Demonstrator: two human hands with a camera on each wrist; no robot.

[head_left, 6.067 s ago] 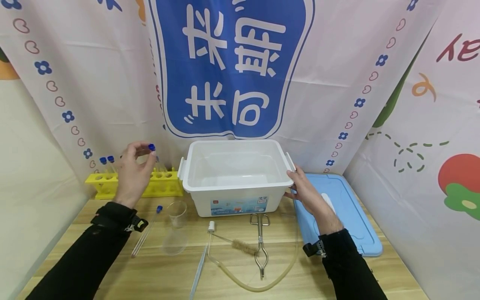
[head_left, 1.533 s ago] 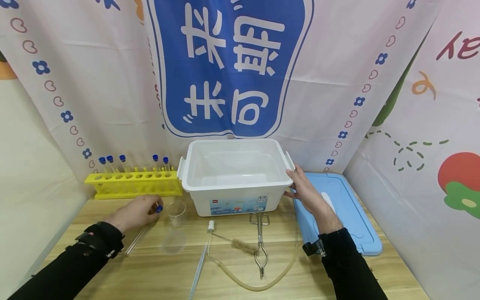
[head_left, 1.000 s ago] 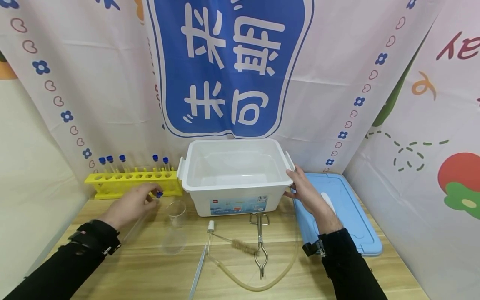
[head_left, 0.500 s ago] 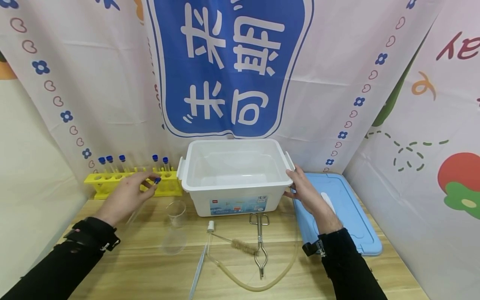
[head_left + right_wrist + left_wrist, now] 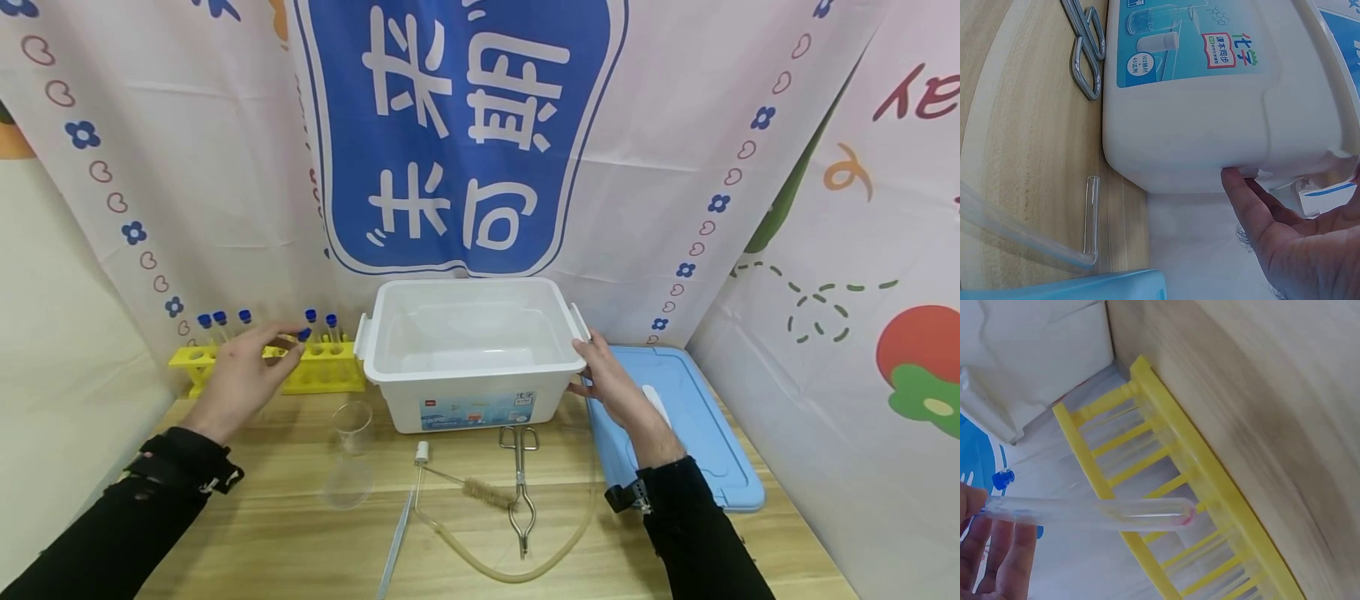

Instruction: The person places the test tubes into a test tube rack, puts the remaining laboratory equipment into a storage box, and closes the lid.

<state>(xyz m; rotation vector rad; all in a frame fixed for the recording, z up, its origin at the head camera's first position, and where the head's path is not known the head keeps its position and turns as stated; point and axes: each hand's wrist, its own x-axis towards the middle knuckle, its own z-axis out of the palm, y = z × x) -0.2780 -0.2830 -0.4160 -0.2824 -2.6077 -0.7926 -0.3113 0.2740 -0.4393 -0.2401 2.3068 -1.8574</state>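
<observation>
My left hand point(image 5: 247, 371) pinches a test tube point(image 5: 1104, 512) near its blue cap point(image 5: 303, 334), in front of the yellow test tube rack point(image 5: 326, 375). In the left wrist view the tube passes across the rack, and its rounded end shows a pinkish tint. Several blue-capped test tubes point(image 5: 332, 329) stand in the rack; my hand hides part of it. At the right end of the white plastic bin point(image 5: 468, 387), my right hand point(image 5: 611, 383) holds the side below the handle. Its fingers point(image 5: 1250, 209) touch the wall in the right wrist view.
A clear plastic cup point(image 5: 352, 429) stands left of the bin. In front lie crucible tongs point(image 5: 520, 492), a test tube brush point(image 5: 487, 493), tweezers point(image 5: 395, 546) and rubber tubing point(image 5: 517, 577). A blue lid point(image 5: 693, 425) lies on the right.
My left hand has picked up the capped test tube from the table beside the cup and raised it to the rack. My right hand stays on the bin.
</observation>
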